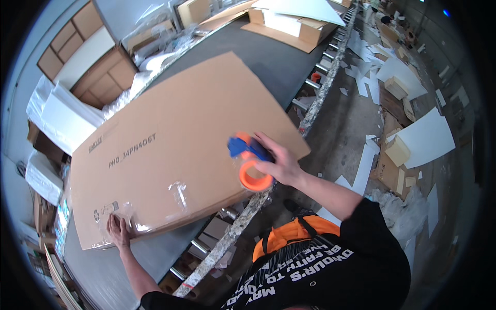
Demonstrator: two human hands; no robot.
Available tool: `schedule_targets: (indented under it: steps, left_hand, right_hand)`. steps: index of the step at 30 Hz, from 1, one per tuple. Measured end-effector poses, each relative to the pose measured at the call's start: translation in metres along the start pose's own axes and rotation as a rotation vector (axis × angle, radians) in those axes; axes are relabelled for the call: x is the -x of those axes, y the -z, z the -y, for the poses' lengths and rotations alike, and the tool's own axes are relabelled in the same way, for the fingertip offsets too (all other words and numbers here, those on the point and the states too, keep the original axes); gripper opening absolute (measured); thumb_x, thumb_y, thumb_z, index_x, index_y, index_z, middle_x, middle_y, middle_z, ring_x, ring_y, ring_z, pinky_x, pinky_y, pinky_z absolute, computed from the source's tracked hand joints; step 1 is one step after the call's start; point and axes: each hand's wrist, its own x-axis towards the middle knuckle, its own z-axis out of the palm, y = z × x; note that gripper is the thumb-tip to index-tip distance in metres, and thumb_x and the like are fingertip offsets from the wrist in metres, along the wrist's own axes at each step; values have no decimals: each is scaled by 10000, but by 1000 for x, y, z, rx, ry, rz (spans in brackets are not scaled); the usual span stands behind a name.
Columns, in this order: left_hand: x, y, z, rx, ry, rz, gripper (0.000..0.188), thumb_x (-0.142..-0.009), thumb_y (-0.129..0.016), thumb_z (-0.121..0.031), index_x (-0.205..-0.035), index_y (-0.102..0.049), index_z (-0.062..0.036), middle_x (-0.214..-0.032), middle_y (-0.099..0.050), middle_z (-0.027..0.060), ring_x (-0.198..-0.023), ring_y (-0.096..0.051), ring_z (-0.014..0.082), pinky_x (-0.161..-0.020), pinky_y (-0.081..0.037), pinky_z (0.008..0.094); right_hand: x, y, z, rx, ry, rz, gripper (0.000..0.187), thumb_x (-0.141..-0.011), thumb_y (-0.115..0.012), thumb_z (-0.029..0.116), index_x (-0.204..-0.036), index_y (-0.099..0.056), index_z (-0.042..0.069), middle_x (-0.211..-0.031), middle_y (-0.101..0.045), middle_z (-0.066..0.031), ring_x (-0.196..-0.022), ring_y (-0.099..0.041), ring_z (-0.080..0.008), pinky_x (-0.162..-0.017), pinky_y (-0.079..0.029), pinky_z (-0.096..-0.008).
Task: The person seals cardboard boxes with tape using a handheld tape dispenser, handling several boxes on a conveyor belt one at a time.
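A large flat brown carton (170,134) lies slantwise on a dark conveyor belt (206,47), broad face up, presumably because the belt bears its width and leaves its near edge within reach of both arms. The left hand (119,231) is empty, its fingers laid out close together on the carton's near left part, right by the near edge; that looks like a way of steadying the carton, though whether the thumb hooks under the edge I cannot tell. The right hand (281,163) is closed round a blue and orange tape dispenser (251,154), held by its body from the right, with the orange ring turned toward the near side, likely so that the other end stays free to face the cardboard. Clear tape (178,194) shines on the near edge between the hands, with another glossy patch (140,226) just right of the left fingers, which probably explains why the left hand rests there. As for where the carton lies: it sits directly under the left hand and stretches far and right from it, while the right hand and dispenser are over its near right portion, close to the metal side rail (243,219); whether the dispenser touches the cardboard is unclear. The two hands are well apart, with the carton's near edge running between them
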Motion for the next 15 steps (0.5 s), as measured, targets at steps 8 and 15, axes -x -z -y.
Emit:
schedule_targets:
  steps: [8,15]
  left_hand:
    - [50,-92,-378,323,-362,62,225,-758,-792,-188,-670,-611,-86,-799,-639,96,-674,-614,275,-602,-509,380]
    - [64,-118,-458,-69,-132,89,339,-853,-713,-410,-833,-617,-85,-897,-586,110,-879,-587,313,-783,-473,424]
  right_hand:
    - [-219,-33,-65,129,39,98,609,-875,-670,417,-1357,-505,83,-1130,-672,-148,-1055,-661,-282,-910,-510,-376]
    - [-361,-36,-107,913,160,116,632,-879,-631,554,-1229,-616,27,-1336,-574,-257,-1293,-505,-410,-1080,-409,-507]
